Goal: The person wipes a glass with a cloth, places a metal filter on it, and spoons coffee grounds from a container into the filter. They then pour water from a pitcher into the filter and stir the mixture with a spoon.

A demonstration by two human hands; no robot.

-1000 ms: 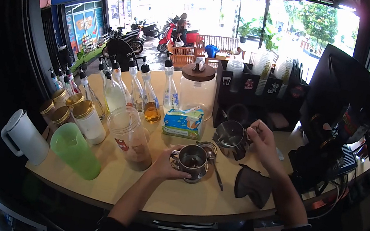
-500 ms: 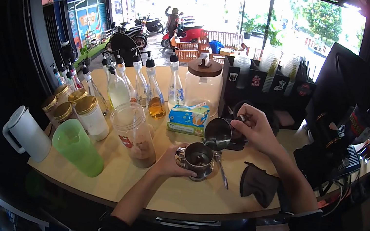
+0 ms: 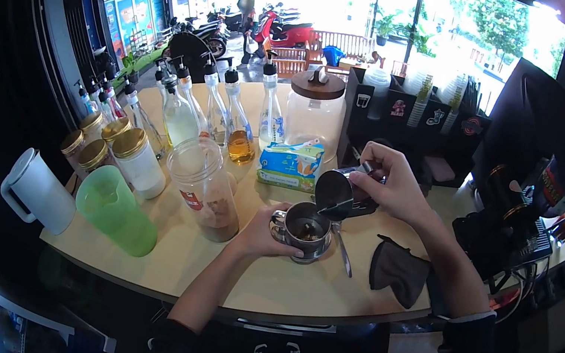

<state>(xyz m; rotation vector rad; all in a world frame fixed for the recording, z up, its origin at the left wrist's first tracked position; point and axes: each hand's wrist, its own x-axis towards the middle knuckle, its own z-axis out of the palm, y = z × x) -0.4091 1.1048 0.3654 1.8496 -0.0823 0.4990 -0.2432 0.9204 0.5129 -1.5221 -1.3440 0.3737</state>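
Note:
My left hand [image 3: 259,233] is closed around the side of a metal cup [image 3: 307,225], its thumb along the front. The cup stands upright on a small saucer [image 3: 317,257], with something dark and shiny inside that I cannot make out. Just above the cup's right rim, a small metal pitcher [image 3: 334,195] is tilted to the left, its lip over the opening. My right hand [image 3: 394,187] grips the pitcher by its handle. Whether liquid runs from it is too small to tell. A spoon [image 3: 344,254] lies right of the cup.
A dark cloth [image 3: 398,271] lies to the right. Leftward stand a plastic tub [image 3: 207,197], green jug [image 3: 117,212], white pitcher [image 3: 38,190], jars [image 3: 140,167] and pump bottles [image 3: 239,131]. Behind are a tissue pack [image 3: 290,165], lidded glass jar [image 3: 314,118] and cup organizer [image 3: 413,124].
My right hand has tipped the pitcher further and lowered its lip toward the cup. My left hand still holds the cup. The whole view has shifted slightly.

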